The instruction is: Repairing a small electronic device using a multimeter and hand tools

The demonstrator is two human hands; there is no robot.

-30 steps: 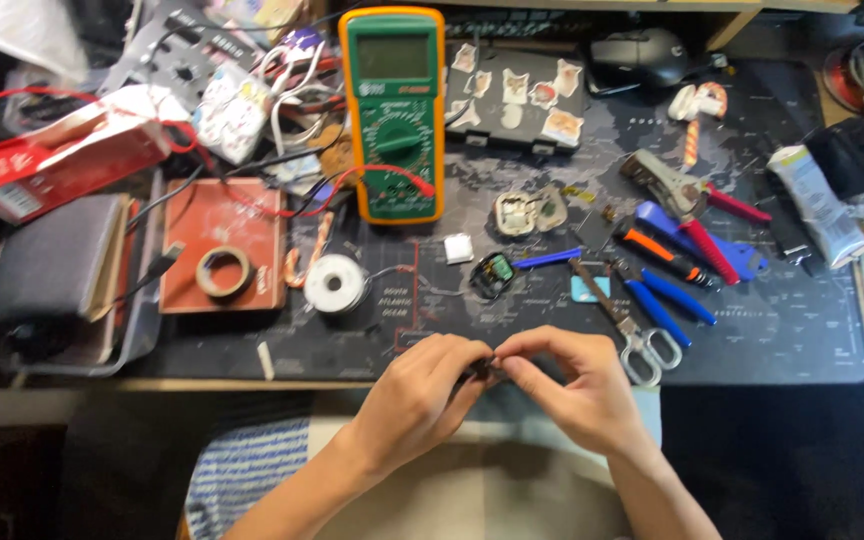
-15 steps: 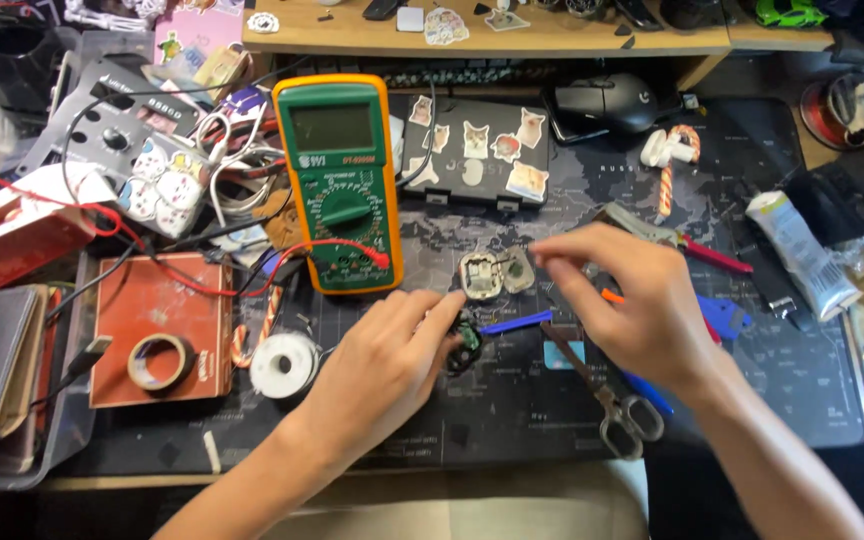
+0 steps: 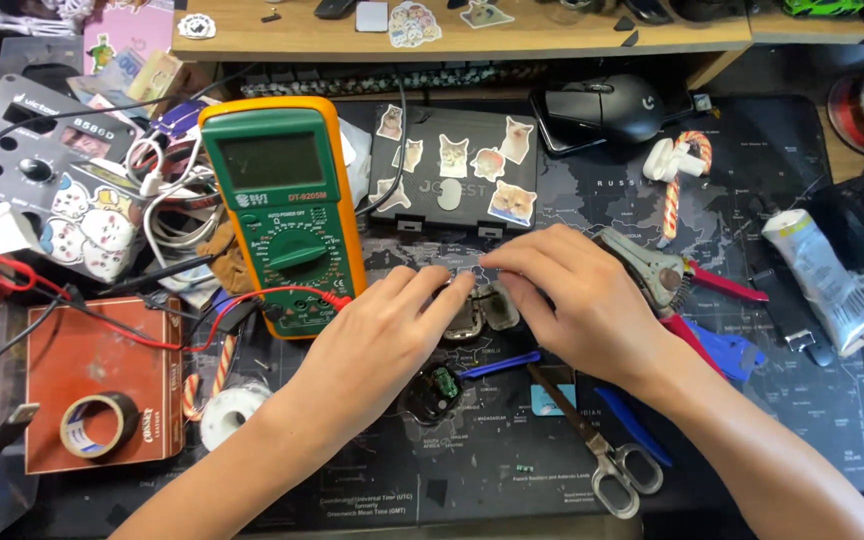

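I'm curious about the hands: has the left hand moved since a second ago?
Yes. The left hand went from the near desk edge up the mat to the grey metal casing, beside the yellow-green multimeter.

your multimeter (image 3: 287,215), yellow and green, stands left of your hands, its grey screen (image 3: 265,160) blank. a black case (image 3: 452,170) with cat stickers (image 3: 512,203) lies behind them. a white tube (image 3: 820,278) with a printed label lies far right.

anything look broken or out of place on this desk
Both hands, left hand and right hand, meet on a small grey casing split into two open halves. A bare round circuit board lies loose below it. The rest is dense clutter, nothing spilled.
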